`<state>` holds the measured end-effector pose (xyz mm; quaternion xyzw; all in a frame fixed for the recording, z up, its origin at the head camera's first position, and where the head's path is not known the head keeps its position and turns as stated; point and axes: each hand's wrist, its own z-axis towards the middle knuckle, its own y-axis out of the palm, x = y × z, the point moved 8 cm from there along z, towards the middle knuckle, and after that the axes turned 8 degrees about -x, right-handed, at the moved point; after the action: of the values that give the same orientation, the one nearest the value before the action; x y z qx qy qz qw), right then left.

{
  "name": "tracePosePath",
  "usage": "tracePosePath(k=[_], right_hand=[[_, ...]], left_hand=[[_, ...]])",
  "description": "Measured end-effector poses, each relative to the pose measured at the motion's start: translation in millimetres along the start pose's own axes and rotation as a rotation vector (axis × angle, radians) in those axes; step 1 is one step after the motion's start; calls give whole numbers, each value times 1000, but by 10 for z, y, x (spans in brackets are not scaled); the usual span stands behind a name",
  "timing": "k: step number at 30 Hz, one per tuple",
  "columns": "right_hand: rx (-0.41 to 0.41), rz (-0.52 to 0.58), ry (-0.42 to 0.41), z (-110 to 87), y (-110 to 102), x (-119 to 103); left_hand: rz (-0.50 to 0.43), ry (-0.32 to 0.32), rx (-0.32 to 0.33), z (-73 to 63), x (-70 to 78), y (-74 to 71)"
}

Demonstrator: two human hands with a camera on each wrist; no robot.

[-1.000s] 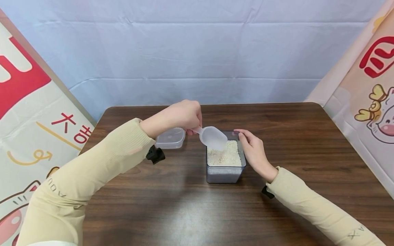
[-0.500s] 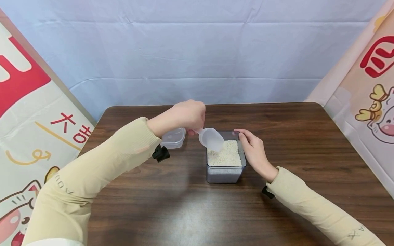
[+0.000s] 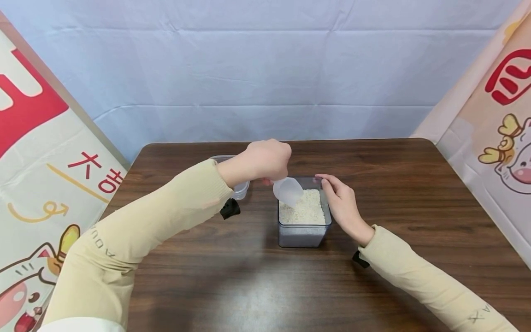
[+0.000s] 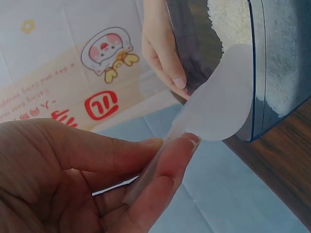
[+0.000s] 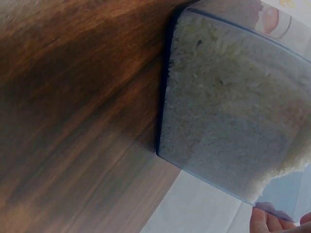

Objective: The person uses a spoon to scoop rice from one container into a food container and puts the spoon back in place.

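My left hand pinches the handle of a translucent white scoop between thumb and fingers. The scoop is tilted, its bowl over the left part of a clear bluish plastic container. White rice fills much of that container, which stands on the table. With fingers outside and thumb inside, my right hand grips the container's rim at the back right corner. Only some fingertips of this hand show in the right wrist view, at the rim.
A clear shallow plastic box stands left of the rice container, mostly hidden behind my left forearm. The dark wooden table ends at a pale blue cloth backdrop. Printed banners hang at both sides.
My left hand has moved to the right and tipped the scoop further over the rice. The left forearm now covers more of the shallow box. My right hand and the container have stayed still.
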<state>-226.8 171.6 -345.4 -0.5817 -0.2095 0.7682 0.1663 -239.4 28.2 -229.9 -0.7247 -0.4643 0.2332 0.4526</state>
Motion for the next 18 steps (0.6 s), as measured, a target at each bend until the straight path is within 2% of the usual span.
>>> tracePosePath(k=[6, 18], right_hand=[[1, 0, 2, 3, -2, 6], [2, -20, 11, 1, -3, 21]], left_hand=[[22, -26, -9, 21, 25, 14], [53, -28, -57, 69, 84, 47]])
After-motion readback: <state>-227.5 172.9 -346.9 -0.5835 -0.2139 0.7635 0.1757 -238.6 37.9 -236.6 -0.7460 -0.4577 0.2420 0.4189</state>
